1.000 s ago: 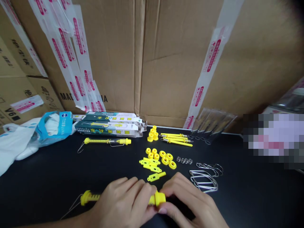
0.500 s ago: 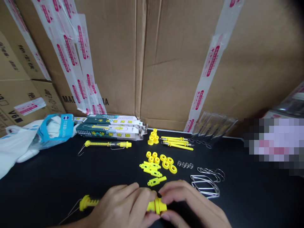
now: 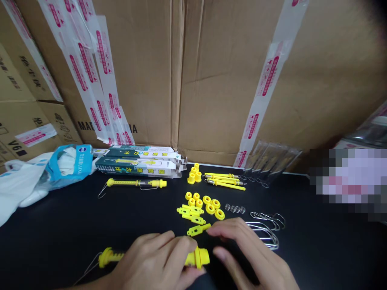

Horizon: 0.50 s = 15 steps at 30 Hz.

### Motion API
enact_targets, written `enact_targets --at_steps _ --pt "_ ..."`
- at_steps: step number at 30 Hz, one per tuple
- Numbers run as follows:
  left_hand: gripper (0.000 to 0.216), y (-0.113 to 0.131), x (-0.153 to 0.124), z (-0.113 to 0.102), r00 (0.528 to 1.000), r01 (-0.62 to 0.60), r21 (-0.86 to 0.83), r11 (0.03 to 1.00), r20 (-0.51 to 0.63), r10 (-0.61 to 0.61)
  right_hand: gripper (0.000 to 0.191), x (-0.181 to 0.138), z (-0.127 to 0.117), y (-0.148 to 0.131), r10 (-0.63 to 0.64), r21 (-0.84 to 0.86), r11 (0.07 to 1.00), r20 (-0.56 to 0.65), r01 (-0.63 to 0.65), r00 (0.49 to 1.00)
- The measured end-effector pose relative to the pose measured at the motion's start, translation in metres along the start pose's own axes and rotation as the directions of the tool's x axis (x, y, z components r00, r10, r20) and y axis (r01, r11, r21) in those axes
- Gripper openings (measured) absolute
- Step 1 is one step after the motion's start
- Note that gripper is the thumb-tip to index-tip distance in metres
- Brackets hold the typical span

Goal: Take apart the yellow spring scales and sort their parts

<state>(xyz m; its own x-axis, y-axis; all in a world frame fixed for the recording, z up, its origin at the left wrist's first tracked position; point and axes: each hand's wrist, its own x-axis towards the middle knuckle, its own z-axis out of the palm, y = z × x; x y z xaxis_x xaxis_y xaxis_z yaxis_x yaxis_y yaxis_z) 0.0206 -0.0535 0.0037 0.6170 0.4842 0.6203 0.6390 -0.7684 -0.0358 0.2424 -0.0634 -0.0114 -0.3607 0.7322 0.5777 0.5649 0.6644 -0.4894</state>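
My left hand (image 3: 157, 257) is wrapped round a yellow spring scale (image 3: 200, 257) lying sideways low in the view. The scale's wire hook sticks out at the left, its yellow cap end shows at the right, and my fingers cover its middle. Just right of that cap, my right hand (image 3: 244, 251) is open, thumb and index finger apart with nothing between them. Its index fingertip is close to a flat yellow slotted piece (image 3: 196, 230). More slotted pieces (image 3: 193, 217) lie behind. A second spring scale (image 3: 130, 183) rests farther back at the left.
Yellow rings (image 3: 211, 208), small caps (image 3: 192, 196), larger caps (image 3: 195, 176) and yellow rods (image 3: 225, 181) lie mid-table. To the right are small springs (image 3: 237, 209) and wire hooks (image 3: 267, 225). Printed boxes (image 3: 136, 167), a blue-and-white bag (image 3: 72, 165) and clear tubes (image 3: 269, 163) stand behind, before cardboard (image 3: 217, 100).
My right hand has let go of the spring scale's cap end and moved slightly up and right, its fingers parting. My left hand keeps its grip. The whole view has shifted a little.
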Motion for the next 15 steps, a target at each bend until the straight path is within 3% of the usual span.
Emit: enact_targets --at_steps 6,9,15 --pt "0.039 0.0025 -0.0001 0.0025 0.998 -0.019 0.026 0.999 -0.053 0.021 0.039 0.0008 -0.0019 0.0130 -0.115 -0.255 0.960 0.036 0.120 0.993" --pt "0.040 0.0034 0.0011 0.0011 0.999 -0.030 0.033 0.999 -0.036 0.031 0.039 0.0044 -0.0044 0.0094 -0.155 -0.300 0.936 0.118 0.184 0.981" --pt "0.040 0.0016 0.0026 0.0014 0.998 -0.056 0.031 0.998 -0.029 0.057 0.034 0.0073 -0.0028 0.0072 -0.197 -0.325 0.914 0.169 0.243 0.966"
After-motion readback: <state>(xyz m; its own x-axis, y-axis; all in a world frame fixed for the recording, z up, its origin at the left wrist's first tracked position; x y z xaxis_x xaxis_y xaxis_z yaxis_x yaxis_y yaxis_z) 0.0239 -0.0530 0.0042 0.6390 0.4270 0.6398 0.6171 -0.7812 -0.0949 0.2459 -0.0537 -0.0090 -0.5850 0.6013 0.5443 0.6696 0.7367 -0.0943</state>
